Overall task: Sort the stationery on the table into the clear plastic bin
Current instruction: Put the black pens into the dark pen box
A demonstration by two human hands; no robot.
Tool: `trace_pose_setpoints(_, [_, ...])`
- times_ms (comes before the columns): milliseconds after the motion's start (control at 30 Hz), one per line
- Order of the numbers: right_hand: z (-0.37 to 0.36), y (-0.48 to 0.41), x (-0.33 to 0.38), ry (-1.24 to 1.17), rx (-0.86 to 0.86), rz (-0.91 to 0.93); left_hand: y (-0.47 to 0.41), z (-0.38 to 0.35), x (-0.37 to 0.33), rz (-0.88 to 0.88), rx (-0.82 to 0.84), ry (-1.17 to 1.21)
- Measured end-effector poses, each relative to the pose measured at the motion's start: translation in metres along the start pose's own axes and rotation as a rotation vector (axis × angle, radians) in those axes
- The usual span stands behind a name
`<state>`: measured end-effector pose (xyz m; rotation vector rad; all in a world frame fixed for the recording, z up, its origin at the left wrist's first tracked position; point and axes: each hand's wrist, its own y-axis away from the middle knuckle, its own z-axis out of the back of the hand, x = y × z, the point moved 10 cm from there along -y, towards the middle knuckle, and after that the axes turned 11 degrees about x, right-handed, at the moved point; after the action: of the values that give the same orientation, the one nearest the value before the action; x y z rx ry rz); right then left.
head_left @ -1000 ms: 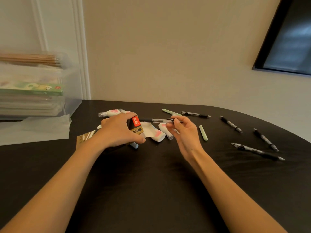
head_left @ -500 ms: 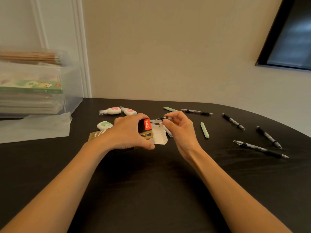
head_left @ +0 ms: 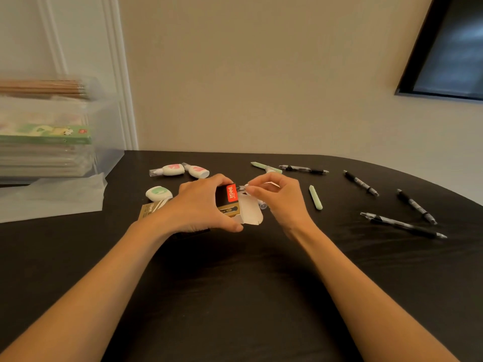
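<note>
My left hand [head_left: 201,205] grips a black-and-gold pen box [head_left: 230,195] with a red label, lying on the dark table [head_left: 235,283]. The box's white end flap [head_left: 249,214] hangs open toward my right hand [head_left: 281,202]. That hand pinches a pen [head_left: 242,188] at the box's open end; fingers hide most of the pen. The clear plastic bin [head_left: 107,131] stands at the far left, holding stacked notebooks, with pencils lying across its top.
Two pink correction tapes [head_left: 170,169] [head_left: 199,171] and a green one [head_left: 158,192] lie behind the box. Two green markers [head_left: 265,167] [head_left: 315,197] and several black pens [head_left: 303,169] [head_left: 361,183] [head_left: 416,206] lie to the right. A clear sheet [head_left: 52,199] lies before the bin.
My right hand has carried the pen left to the box's open end. My left hand has drawn the box nearer and the white flap now hangs open.
</note>
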<state>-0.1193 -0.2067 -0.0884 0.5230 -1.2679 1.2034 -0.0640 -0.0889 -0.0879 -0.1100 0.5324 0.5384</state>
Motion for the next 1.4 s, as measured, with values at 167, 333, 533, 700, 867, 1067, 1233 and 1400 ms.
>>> trace_pose_setpoints(167, [0.001,0.000,-0.002,0.023,-0.006,-0.012,0.000,-0.002,-0.004,-0.003,0.002,-0.017])
trace_pose_setpoints(333, [-0.005,0.000,-0.001,0.042,0.026,-0.012,0.003,-0.001,-0.012,-0.019,-0.023,-0.039])
trace_pose_setpoints(533, [-0.006,-0.003,0.005,0.177,0.030,0.025,0.002,-0.003,-0.022,-0.044,-0.040,-0.048])
trace_pose_setpoints(700, [0.000,-0.001,0.011,0.306,0.011,0.076,0.001,-0.005,-0.020,-0.023,-0.027,-0.048])
trace_pose_setpoints(867, [-0.007,-0.002,0.013,0.418,0.030,0.129,0.002,-0.008,-0.022,-0.036,-0.018,-0.036])
trace_pose_setpoints(1067, [-0.014,-0.003,0.006,0.196,0.157,0.054,0.000,-0.005,-0.021,-0.069,-0.039,0.065])
trace_pose_setpoints(1233, [-0.008,0.002,0.006,0.036,0.154,0.024,-0.002,-0.005,-0.024,-0.051,-0.070,0.015])
trace_pose_setpoints(1400, [0.034,0.010,-0.006,-0.147,-0.035,-0.004,-0.012,-0.012,-0.035,-0.004,-0.091,-0.072])
